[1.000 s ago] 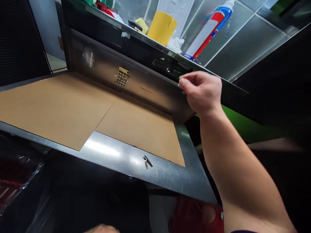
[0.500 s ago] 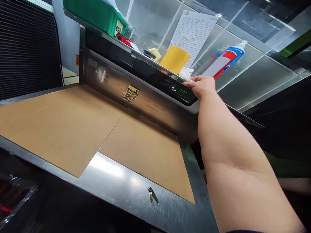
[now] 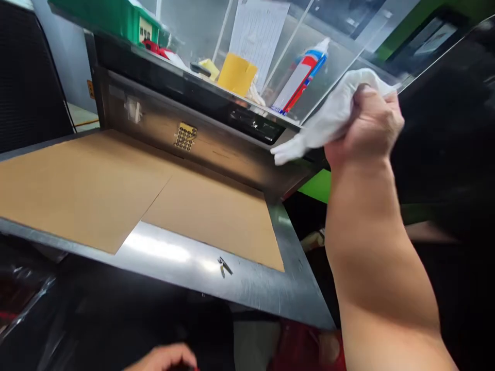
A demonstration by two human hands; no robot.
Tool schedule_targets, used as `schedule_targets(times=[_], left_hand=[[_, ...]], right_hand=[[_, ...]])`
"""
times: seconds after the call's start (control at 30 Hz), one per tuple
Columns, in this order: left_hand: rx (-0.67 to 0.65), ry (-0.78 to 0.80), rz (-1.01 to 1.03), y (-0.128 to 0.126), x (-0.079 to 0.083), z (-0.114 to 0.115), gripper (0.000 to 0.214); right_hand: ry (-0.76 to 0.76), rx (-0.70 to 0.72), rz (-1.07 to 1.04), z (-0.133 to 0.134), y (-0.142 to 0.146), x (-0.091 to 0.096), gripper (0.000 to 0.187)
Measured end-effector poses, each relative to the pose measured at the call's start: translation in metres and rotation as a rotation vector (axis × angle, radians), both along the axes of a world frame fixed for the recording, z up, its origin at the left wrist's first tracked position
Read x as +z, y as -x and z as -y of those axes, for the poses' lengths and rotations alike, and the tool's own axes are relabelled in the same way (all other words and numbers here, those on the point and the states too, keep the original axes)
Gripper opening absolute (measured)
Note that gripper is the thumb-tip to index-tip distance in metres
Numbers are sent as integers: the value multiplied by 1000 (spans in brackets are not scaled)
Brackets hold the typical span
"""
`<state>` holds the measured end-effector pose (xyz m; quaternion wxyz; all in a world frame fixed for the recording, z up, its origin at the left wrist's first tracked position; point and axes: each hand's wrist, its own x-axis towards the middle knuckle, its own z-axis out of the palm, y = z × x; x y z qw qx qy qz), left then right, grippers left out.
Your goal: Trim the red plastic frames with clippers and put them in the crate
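My right hand (image 3: 373,121) is raised at the right, closed around a white glove (image 3: 332,113). Limp finger ends of the glove dangle to the left, in front of the shelf's corner. At the bottom edge shows a small part of my left hand (image 3: 166,357), blurred and cut off by the frame. A speck of red lies by its fingertip, and whether it holds anything is hidden. Closest to the raised hand on the shelf stands a red, white and blue tube (image 3: 299,77) with a white nozzle.
Brown cardboard sheets (image 3: 209,216) cover much of the metal table (image 3: 263,293). Small snips (image 3: 225,266) lie near its front edge. Above, the shelf holds a yellow roll (image 3: 236,74), a crumpled white bundle (image 3: 255,96) and a green bin (image 3: 104,18). A paper sheet (image 3: 257,38) hangs behind.
My right hand has left the shelf, pulling the white glove up and to the right. My left hand has come into view at the bottom. The camera view has shifted.
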<state>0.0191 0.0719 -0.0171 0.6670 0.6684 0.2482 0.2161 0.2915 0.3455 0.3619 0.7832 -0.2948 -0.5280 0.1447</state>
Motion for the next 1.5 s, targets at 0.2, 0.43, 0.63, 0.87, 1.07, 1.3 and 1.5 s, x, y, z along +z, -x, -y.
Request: schedule_targets(times=[0.2, 0.43, 0.63, 0.87, 1.07, 1.3, 1.5], left_hand=[[502, -58, -92, 14, 24, 11, 47], [471, -235, -154, 6, 31, 30, 40], [384, -521, -126, -1, 32, 39, 42], [367, -582, -213, 2, 37, 49, 42], [306, -585, -381, 5, 44, 52, 39], [259, -562, -479, 4, 49, 49, 38], [256, -612, -513, 5, 48, 50, 35]], right_hand=[[584, -127, 417, 199, 19, -199, 14], [856, 80, 148, 308, 69, -325, 5], [893, 247, 136, 339, 77, -323, 8], [814, 273, 240, 355, 71, -326, 22], [726, 365, 430, 356, 64, -330, 37], [729, 395, 380, 358, 64, -339, 32], [786, 363, 397, 356, 69, -337, 19]])
